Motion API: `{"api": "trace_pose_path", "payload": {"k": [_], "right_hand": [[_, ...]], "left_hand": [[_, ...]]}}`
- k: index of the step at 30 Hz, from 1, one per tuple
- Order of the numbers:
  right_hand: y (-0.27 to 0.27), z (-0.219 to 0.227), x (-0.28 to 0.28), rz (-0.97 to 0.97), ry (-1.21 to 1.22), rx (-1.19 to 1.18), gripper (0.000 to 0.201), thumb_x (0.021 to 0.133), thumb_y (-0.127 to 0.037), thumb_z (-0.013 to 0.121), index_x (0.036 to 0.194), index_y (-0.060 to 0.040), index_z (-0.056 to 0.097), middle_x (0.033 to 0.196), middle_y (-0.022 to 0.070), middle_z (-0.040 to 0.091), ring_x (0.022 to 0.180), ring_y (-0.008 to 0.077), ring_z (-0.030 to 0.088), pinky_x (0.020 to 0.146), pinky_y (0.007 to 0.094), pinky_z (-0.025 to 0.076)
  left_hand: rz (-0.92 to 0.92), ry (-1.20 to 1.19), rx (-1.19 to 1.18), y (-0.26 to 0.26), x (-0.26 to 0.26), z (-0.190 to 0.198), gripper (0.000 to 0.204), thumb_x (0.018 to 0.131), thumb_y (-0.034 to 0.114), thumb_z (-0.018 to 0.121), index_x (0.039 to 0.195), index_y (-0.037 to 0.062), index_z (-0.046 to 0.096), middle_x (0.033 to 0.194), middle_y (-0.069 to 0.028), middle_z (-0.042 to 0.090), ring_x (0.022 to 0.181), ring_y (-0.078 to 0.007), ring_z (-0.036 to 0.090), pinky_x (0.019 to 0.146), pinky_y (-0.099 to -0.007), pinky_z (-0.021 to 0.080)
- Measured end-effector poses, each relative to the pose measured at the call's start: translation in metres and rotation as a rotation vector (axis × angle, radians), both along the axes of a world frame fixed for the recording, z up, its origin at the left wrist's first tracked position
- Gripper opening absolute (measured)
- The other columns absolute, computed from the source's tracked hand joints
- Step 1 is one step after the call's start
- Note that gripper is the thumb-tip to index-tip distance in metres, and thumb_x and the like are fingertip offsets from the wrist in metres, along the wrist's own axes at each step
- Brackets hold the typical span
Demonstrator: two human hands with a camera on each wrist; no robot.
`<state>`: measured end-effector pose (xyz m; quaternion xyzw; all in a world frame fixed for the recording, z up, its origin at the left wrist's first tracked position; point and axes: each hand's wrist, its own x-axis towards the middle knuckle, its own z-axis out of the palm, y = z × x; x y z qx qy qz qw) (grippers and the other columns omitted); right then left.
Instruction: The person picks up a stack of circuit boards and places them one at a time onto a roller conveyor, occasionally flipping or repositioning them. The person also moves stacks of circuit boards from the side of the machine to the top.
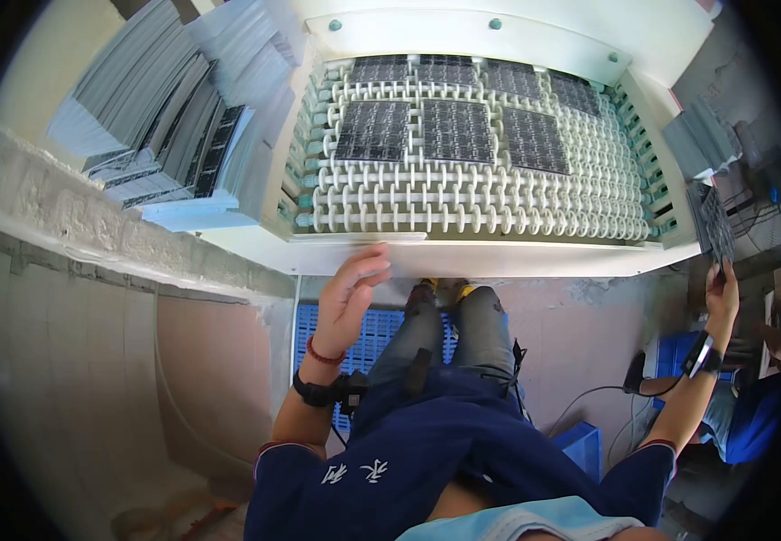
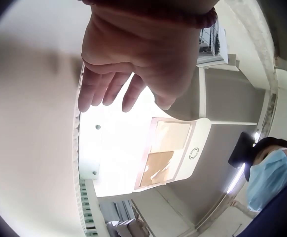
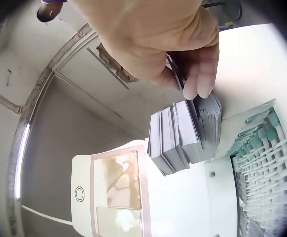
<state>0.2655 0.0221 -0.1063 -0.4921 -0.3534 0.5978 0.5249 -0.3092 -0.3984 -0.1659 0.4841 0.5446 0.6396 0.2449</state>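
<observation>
My right hand (image 1: 722, 293) pinches a dark printed circuit board panel (image 1: 713, 221) by its near edge, at the right of the machine. In the right wrist view, thumb and fingers close around the edges of thin boards beside a grey stack (image 3: 175, 136). My left hand (image 1: 353, 287) holds nothing; its fingers are loosely extended, with the fingertips at the front rim (image 1: 354, 238) of the roller conveyor (image 1: 463, 197). On the conveyor's white wheels lie two rows of dark panels, among them a middle one (image 1: 458, 131) in the nearer row.
Tall stacks of boards (image 1: 151, 99) stand on the left ledge, some leaning. Another stack (image 1: 702, 135) sits at the right end. Under my feet is a blue plastic grate (image 1: 377, 338). A blue bin (image 1: 580, 448) and a seated person (image 1: 756, 415) are at lower right.
</observation>
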Motion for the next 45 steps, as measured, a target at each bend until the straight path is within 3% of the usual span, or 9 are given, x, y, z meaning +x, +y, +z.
{"api": "trace_pose_path", "payload": {"k": [5,8,15,18,26,33,36,38,45], "right_hand": [[-0.07,0.001,-0.042,-0.14,0.12,0.026,0.007,0.083,-0.008,0.057,0.085,-0.0011,0.056,0.071,0.007,0.058,0.061,0.0131,0.056,0.051,0.0214,0.048],[-0.113,-0.008,-0.06,0.069,0.112,0.119,0.009,0.085,-0.008,0.055,0.09,-0.0003,0.055,0.075,0.0075,0.058,0.062,0.0135,0.056,0.052,0.0225,0.048],[-0.227,0.003,-0.248,0.406,0.099,-0.021,0.034,0.072,-0.006,0.064,0.101,0.0084,0.053,0.084,0.0134,0.061,0.059,0.0183,0.06,0.048,0.0267,0.054],[-0.242,-0.021,-0.3,0.663,0.198,-0.142,0.032,0.072,-0.002,0.064,0.101,0.009,0.053,0.087,0.0142,0.062,0.061,0.0172,0.061,0.05,0.0269,0.054],[-0.26,-0.038,-0.356,0.883,-0.021,-0.011,0.033,0.081,-0.022,0.064,0.1,0.0043,0.055,0.08,0.0069,0.062,0.061,0.0119,0.059,0.053,0.0234,0.05],[-0.235,-0.032,-0.335,1.03,-0.458,0.012,0.021,0.079,-0.022,0.065,0.08,-0.0006,0.062,0.061,0.0,0.057,0.049,0.0047,0.052,0.041,0.0163,0.038],[-0.21,-0.02,-0.328,0.935,-0.369,0.004,0.02,0.078,-0.023,0.066,0.076,-0.0037,0.062,0.056,-0.0016,0.054,0.046,0.0041,0.049,0.04,0.0159,0.036],[-0.171,-0.005,-0.319,0.814,-0.411,0.072,0.02,0.079,-0.023,0.065,0.077,-0.0031,0.062,0.057,-0.0008,0.054,0.046,0.0047,0.048,0.041,0.0171,0.037],[0.037,-0.016,-0.316,0.449,-0.642,0.23,0.02,0.08,-0.017,0.062,0.082,0.0029,0.062,0.052,0.0001,0.048,0.042,0.0071,0.044,0.038,0.0223,0.035]], "left_hand": [[-0.191,-0.579,0.048,0.015,0.004,0.0,0.04,0.094,0.025,0.031,0.119,-0.0042,0.042,0.12,-0.021,0.046,0.112,-0.0312,0.047,0.088,-0.0425,0.045],[-0.22,-0.823,-0.047,0.026,0.005,-0.007,0.057,0.093,0.044,0.026,0.122,-0.0039,0.039,0.121,-0.0238,0.046,0.114,-0.035,0.045,0.087,-0.0445,0.045],[-0.451,-1.046,-0.126,0.062,0.038,0.006,0.061,0.092,0.045,0.023,0.129,-0.003,0.03,0.126,-0.0249,0.04,0.118,-0.0355,0.04,0.092,-0.0476,0.04],[-0.636,-1.209,-0.026,0.063,0.053,0.007,0.049,0.094,0.032,0.029,0.129,-0.0032,0.029,0.125,-0.02,0.043,0.117,-0.03,0.042,0.095,-0.0445,0.037],[-0.304,-1.222,-0.068,0.038,0.041,0.009,0.033,0.086,0.004,0.037,0.118,-0.0057,0.042,0.113,-0.0178,0.053,0.101,-0.0258,0.056,0.084,-0.0382,0.047],[-0.428,-1.203,-0.047,0.039,0.033,-0.011,0.032,0.087,0.004,0.041,0.117,-0.0055,0.043,0.112,-0.0175,0.054,0.1,-0.0275,0.056,0.085,-0.0396,0.047],[-0.439,-1.214,-0.009,0.04,0.036,-0.01,0.037,0.087,0.008,0.04,0.121,-0.007,0.039,0.116,-0.0197,0.051,0.105,-0.0296,0.053,0.089,-0.041,0.044],[-0.467,-1.421,0.037,0.032,0.032,-0.008,0.043,0.086,0.014,0.039,0.122,-0.0092,0.036,0.118,-0.0217,0.049,0.107,-0.0309,0.051,0.092,-0.0416,0.041],[-0.509,-1.285,0.029,0.032,0.016,-0.026,0.046,0.083,0.012,0.04,0.122,-0.0104,0.035,0.119,-0.0219,0.048,0.108,-0.0313,0.051,0.092,-0.0417,0.041]]}}
